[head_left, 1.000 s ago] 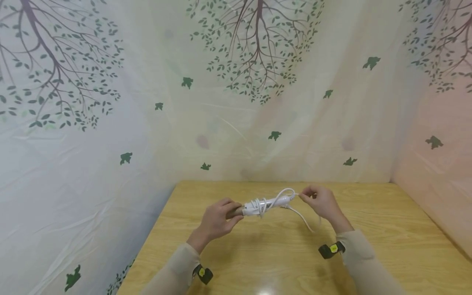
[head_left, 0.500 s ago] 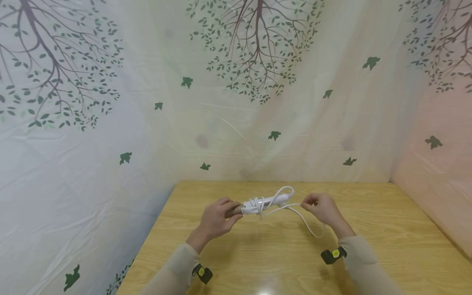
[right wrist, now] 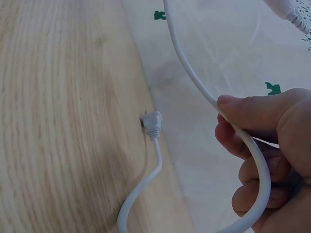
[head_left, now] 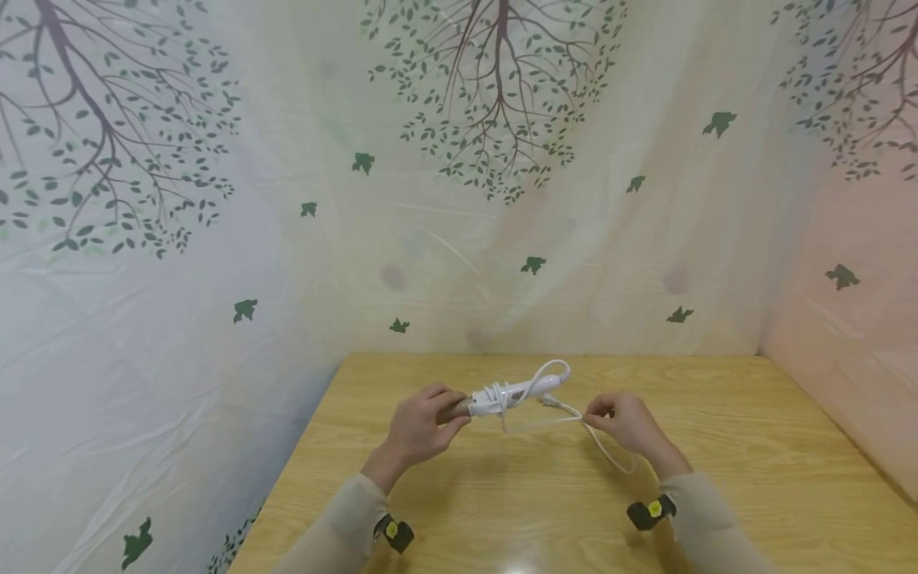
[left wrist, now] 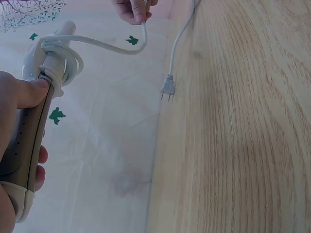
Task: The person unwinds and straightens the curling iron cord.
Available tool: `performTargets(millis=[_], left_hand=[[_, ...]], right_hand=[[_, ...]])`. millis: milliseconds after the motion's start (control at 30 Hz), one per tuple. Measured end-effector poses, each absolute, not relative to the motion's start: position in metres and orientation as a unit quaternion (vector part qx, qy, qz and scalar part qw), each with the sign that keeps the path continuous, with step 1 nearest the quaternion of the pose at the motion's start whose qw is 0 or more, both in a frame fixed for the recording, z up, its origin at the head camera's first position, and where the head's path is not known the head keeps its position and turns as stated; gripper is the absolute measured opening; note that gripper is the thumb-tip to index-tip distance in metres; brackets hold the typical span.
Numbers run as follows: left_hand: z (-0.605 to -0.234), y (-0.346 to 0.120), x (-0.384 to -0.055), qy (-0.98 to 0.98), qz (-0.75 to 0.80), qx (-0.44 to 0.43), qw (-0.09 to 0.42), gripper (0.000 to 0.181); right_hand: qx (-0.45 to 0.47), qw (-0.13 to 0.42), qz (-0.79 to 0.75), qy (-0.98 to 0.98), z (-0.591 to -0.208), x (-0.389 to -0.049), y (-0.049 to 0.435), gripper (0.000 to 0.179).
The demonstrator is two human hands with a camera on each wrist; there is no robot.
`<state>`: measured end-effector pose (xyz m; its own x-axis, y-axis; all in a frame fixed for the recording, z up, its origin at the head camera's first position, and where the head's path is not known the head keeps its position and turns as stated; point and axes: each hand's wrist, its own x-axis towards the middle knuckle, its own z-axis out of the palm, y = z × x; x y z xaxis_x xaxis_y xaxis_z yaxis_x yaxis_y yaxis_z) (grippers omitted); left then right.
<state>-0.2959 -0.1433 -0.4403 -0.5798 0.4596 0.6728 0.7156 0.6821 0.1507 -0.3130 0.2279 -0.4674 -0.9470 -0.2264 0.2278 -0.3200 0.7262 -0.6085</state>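
Observation:
My left hand (head_left: 418,430) grips what looks like a hair straightener (head_left: 527,390) by its brownish, white-tipped end, holding it above the table. The white handle points right, with its power cord (left wrist: 97,42) wound several times around the middle. In the left wrist view the thumb lies along the brown body; the palm hides part of it. My right hand (head_left: 629,424) pinches the cord (right wrist: 194,77) between thumb and forefinger, right of the handle. Past the pinch the cord loops down, ending in a two-pin plug (right wrist: 153,121) at the table.
The wooden table (head_left: 753,446) spreads beneath both hands. A pale curtain (head_left: 459,239) printed with trees and green leaves stands behind it and at both sides. Each wrist carries a small black camera (head_left: 394,532).
My right hand has drawn the cord down from beside the handle's end, and a stretch now hangs off the windings. The plug end has dropped toward the table. My left hand keeps its grip.

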Motion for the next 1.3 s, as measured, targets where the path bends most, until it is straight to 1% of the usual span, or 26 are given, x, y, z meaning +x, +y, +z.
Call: performTargets(millis=[200,367,500,900,1000,1067,1233,1300], left_hand=[[-0.436,-0.143,-0.297,-0.863,-0.216,-0.337,0.309,0.028],[-0.434,-0.144,-0.298,-0.863,-0.214,-0.334,0.312,0.028],[-0.433,-0.144,-0.298,-0.862,-0.213,-0.336,0.314,0.028],[-0.43,-0.143,-0.3,-0.865,-0.209,-0.333,0.311,0.029],[-0.43,-0.143,-0.3,-0.867,-0.208,-0.331,0.309,0.029],[-0.429,-0.143,-0.3,-0.868,-0.208,-0.33,0.307,0.029],[-0.43,-0.143,-0.299,-0.871,-0.209,-0.327,0.301,0.029],[-0.431,-0.142,-0.299,-0.872,-0.208,-0.326,0.301,0.029]], right_hand=[[0.195,0.075,0.334,-0.919,-0.472,-0.309,0.227,0.007],[0.22,0.056,0.324,-0.918,-0.476,-0.306,0.225,0.008],[0.245,0.043,0.315,-0.916,-0.478,-0.305,0.224,0.004],[0.336,-0.039,0.312,-0.888,-0.48,-0.294,0.215,0.004],[0.343,-0.056,0.31,-0.885,-0.48,-0.29,0.211,0.005],[0.342,-0.056,0.303,-0.888,-0.481,-0.288,0.207,0.003],[0.347,-0.029,0.264,-0.899,-0.484,-0.279,0.197,0.014],[0.35,-0.024,0.258,-0.9,-0.485,-0.277,0.194,0.016]])
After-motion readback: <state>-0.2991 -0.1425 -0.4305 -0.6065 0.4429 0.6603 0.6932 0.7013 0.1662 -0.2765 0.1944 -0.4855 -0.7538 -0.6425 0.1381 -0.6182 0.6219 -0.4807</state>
